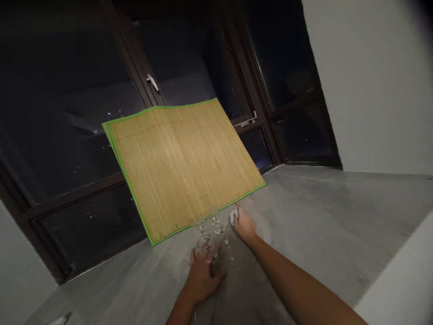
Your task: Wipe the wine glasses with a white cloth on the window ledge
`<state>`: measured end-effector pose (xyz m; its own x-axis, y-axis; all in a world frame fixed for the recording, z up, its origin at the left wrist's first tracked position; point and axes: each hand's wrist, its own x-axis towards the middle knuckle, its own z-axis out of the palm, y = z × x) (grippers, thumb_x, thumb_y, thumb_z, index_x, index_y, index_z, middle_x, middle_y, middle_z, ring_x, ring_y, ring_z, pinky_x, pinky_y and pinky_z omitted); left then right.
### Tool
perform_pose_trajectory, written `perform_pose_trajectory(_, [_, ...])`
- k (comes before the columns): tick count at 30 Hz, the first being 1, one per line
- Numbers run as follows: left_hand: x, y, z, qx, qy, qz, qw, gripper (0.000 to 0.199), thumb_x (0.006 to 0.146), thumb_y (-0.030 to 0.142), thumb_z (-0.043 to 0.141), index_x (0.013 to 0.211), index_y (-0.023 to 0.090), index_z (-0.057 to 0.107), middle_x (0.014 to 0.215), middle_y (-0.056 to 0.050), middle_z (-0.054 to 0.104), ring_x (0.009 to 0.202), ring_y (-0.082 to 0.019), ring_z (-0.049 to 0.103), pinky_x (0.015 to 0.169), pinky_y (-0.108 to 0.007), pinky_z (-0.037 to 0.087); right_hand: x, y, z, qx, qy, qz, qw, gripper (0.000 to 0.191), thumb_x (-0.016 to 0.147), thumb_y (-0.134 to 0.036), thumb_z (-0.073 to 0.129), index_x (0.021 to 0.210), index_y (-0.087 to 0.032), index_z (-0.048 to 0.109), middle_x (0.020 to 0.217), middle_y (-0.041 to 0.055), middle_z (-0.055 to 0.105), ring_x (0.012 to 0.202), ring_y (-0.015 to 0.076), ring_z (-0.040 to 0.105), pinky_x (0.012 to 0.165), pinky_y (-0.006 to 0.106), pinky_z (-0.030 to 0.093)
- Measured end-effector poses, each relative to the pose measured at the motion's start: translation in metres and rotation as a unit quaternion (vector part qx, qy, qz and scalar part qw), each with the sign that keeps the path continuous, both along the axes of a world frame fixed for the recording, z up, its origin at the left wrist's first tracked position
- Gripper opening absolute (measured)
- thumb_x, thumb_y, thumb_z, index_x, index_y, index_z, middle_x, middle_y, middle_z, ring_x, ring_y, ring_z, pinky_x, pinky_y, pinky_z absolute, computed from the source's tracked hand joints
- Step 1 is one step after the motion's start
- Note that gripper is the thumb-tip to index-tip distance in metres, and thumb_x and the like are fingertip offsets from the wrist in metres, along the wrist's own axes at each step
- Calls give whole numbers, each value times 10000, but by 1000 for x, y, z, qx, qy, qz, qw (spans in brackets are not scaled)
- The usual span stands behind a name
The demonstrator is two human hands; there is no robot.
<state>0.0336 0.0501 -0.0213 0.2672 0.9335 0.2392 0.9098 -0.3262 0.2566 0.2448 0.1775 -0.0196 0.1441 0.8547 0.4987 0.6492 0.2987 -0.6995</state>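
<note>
My left hand (204,275) is curled around a clear drinking glass (204,241) low in the middle of the view. Its fingers partly hide the glass. Just beyond it stand several more clear glasses (214,221), close together on a grey surface. To their right, my right hand (244,225) is closed on a crumpled white wad (233,215), a cloth or tissue, and presses near the grey surface. One finger of that hand points towards the lower edge of a bamboo mat (184,167) with green trim, which leans upright behind the glasses.
The grey ledge (314,216) runs along dark-framed windows with a white handle (152,82). A pale wall (372,85) rises at the right. A small, partly cut-off object (60,319) lies at the lower left edge.
</note>
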Motion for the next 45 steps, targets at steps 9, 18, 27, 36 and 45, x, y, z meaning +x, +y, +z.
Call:
perform_pose_trajectory(9, [9,13,10,-63,5,32,998,741,759,487,637,1447,347,401,1561,-86,330,1453,-335,226,1140,-624,-43,0,-3,2,-27,-20,-4,999,487,963,-239,355,1443,-156,371,1037,103,701,929,204,658,775,266,446])
perform_pose_trajectory(18, [13,29,13,-77,18,23,997,775,782,560,575,1483,337,331,1578,-78,286,1454,-354,221,1133,-650,68,1,-1,0,-15,-16,11,1000,486,955,-220,370,1435,-141,374,1025,107,693,955,210,648,797,271,435])
perform_pose_trajectory(27, [-16,31,4,-67,94,7,993,644,879,404,413,1482,185,363,1585,-72,255,1472,-268,198,1204,-451,115,0,-1,0,-10,-8,12,1000,473,955,-217,380,1423,-150,385,1087,111,688,975,214,647,811,269,431])
perform_pose_trajectory(36, [-107,-2,-4,-46,118,16,992,583,910,355,404,1478,227,372,1581,-40,288,1461,-250,234,1214,-454,174,-1,2,-4,-18,-28,5,999,491,962,-224,375,1448,-159,348,1128,109,681,971,201,647,797,260,419])
perform_pose_trajectory(45, [-168,-13,-8,-60,132,68,987,579,951,510,340,1496,316,311,1594,-28,246,1475,-276,184,1203,-523,146,-1,3,-6,-20,-24,7,999,468,955,-223,394,1420,-169,377,1078,104,693,916,209,659,737,263,407])
